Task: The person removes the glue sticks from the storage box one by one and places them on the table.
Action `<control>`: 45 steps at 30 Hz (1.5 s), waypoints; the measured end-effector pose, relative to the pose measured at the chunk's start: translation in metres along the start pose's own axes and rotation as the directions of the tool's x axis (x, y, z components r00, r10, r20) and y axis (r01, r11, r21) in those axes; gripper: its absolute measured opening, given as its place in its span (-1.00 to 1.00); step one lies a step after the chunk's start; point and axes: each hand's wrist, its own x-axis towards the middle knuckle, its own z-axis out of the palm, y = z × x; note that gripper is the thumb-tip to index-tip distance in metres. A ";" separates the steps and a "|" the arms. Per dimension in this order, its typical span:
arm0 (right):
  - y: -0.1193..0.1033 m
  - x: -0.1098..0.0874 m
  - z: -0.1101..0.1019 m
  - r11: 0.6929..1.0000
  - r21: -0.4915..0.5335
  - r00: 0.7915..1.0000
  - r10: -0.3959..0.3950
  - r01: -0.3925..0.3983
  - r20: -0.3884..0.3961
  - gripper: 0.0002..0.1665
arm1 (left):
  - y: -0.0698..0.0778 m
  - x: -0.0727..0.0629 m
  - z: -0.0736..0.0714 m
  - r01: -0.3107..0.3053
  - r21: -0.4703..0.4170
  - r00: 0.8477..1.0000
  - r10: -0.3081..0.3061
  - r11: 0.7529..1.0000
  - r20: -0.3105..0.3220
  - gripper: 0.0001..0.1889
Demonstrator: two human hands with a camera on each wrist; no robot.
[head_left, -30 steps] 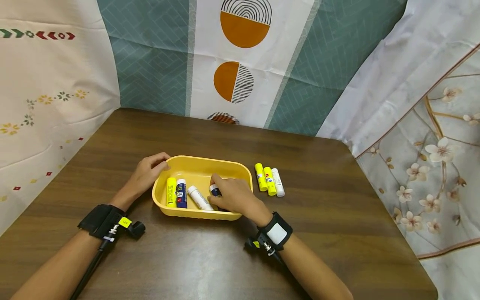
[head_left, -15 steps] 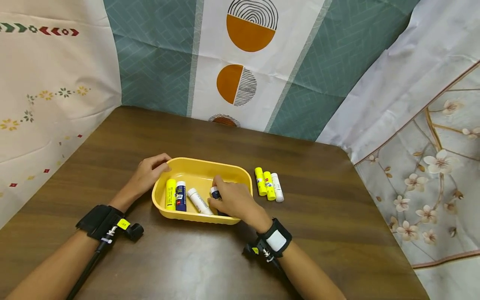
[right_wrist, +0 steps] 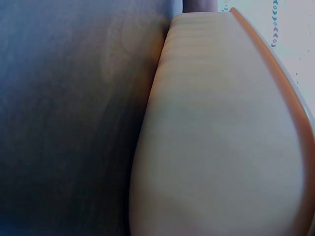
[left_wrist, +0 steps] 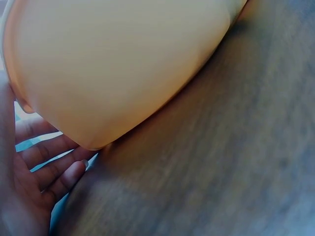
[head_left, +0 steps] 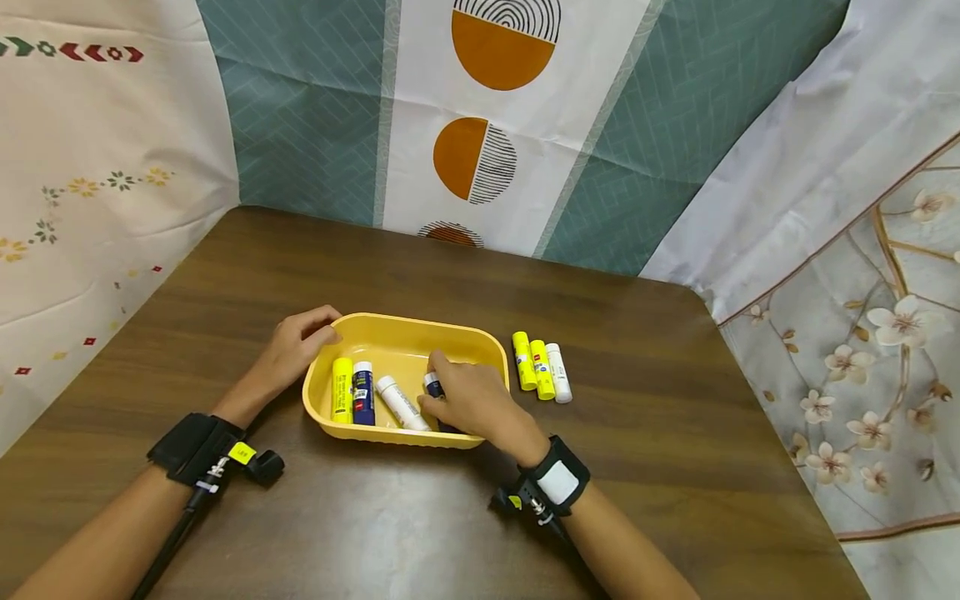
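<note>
A yellow plastic tray (head_left: 397, 437) sits on the table with several glue sticks inside. My left hand (head_left: 300, 352) grips its far left corner, thumb at the rim; the left wrist view shows fingers (left_wrist: 51, 152) against the tray's outer wall (left_wrist: 118, 73). From left to right lie a yellow glue stick (head_left: 342, 390), a navy one with a white cap (head_left: 363, 396) and a slanted white one (head_left: 401, 403). Inside the right end, my right hand (head_left: 480, 402) pinches a dark blue glue stick (head_left: 433, 385), partly hidden by the fingers. The right wrist view shows only the tray's outside.
Right of the tray, two yellow glue sticks (head_left: 524, 361) and a white glue stick (head_left: 558, 373) lie side by side on the brown wooden table (head_left: 675, 433). Patterned cloths (head_left: 307, 125) hang behind and at both sides. Each wrist wears a strapped camera with a cable.
The head view has shifted slightly. Both hands keep their places at the tray, and the glue sticks lie as before.
</note>
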 end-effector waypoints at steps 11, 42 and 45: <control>0.001 0.003 -0.005 0.999 -0.044 1.000 -0.012 0.012 -0.002 -0.57 | 0.005 0.002 -0.003 0.003 0.027 1.000 -0.003 1.000 0.006 -0.76; 0.003 0.003 0.000 0.999 -0.040 1.000 -0.009 0.009 -0.014 -0.55 | 0.009 0.004 -0.002 0.043 0.001 0.999 -0.043 0.999 0.002 -0.78; 0.002 0.001 -0.001 0.999 -0.044 1.000 -0.013 0.012 -0.019 -0.56 | 0.010 0.001 -0.002 0.038 -0.013 0.999 -0.038 0.999 0.009 -0.77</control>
